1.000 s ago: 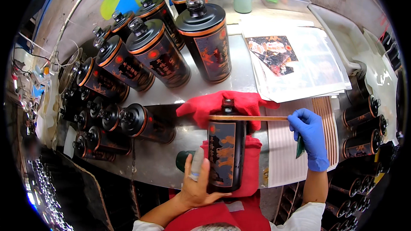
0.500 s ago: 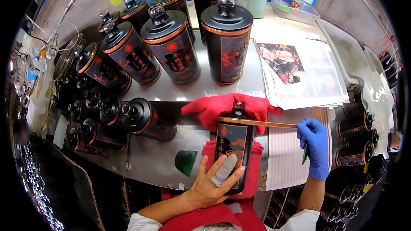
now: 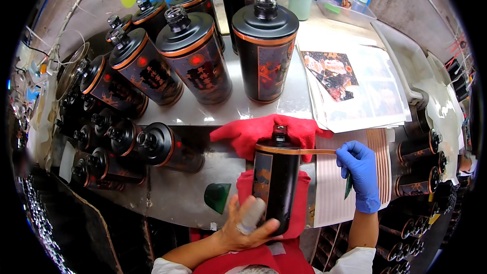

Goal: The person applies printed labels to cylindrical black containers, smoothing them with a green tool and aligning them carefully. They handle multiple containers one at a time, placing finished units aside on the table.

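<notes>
A black bottle [image 3: 282,187] with a dark picture label lies on a red cloth [image 3: 234,134], its neck pointing away from me. My left hand [image 3: 247,225], with a grey cover on one finger, grips the bottle's lower end. A copper-coloured strip [image 3: 317,151] runs along the bottle's shoulder and out to the right. Its free end is pinched by my right hand [image 3: 359,165] in a blue glove. A thin green piece [image 3: 348,186] sticks out below the gloved fingers. Left of the bottle, a dark green flat scraper [image 3: 217,197] lies on the metal table.
Several finished-looking bottles [image 3: 195,66] stand at the back left, and more dark bottles [image 3: 172,147] lean below them. Papers [image 3: 365,104] lie at the back right. Striped sheets of strips [image 3: 329,187] lie beside the red cloth. Beyond stands a clear plastic box [image 3: 350,12].
The bottle has turned, so its label has moved left and plain black side shows. My left hand has shifted left around it. My right hand has moved left, and less strip stretches free.
</notes>
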Tool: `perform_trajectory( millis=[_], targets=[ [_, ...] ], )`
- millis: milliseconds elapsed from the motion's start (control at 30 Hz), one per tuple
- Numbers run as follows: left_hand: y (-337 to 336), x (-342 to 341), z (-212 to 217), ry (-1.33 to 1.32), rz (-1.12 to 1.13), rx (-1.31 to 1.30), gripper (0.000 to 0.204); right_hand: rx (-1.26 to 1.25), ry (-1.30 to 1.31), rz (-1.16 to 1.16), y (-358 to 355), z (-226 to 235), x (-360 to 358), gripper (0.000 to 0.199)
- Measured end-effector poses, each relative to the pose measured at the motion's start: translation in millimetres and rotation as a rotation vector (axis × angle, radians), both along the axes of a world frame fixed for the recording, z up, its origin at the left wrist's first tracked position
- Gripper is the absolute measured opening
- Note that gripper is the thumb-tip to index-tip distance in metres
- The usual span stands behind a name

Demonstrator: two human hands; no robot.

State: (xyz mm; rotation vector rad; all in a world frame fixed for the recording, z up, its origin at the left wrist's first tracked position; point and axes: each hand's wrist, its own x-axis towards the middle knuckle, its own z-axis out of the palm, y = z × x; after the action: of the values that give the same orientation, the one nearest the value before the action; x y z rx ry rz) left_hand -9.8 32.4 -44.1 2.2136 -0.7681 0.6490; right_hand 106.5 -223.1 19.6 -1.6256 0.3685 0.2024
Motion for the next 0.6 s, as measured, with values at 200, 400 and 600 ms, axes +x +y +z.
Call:
perform_trajectory(
  millis=[200,400,600],
  targets=[
    [-2,6,9,0.041,-0.024,0.3,0.036,0.02,0.002,-0.021,-3,3,2,0.01],
    [0,2,6,0.119,-0.014,0.226,0.036,0.034,0.011,-0.006,-3,-1,3,0.01],
    [3,-2,2,0.152,-0.024,0.187,0.033,0.06,0.045,0.026,0,-9,4,0.011]
  ],
)
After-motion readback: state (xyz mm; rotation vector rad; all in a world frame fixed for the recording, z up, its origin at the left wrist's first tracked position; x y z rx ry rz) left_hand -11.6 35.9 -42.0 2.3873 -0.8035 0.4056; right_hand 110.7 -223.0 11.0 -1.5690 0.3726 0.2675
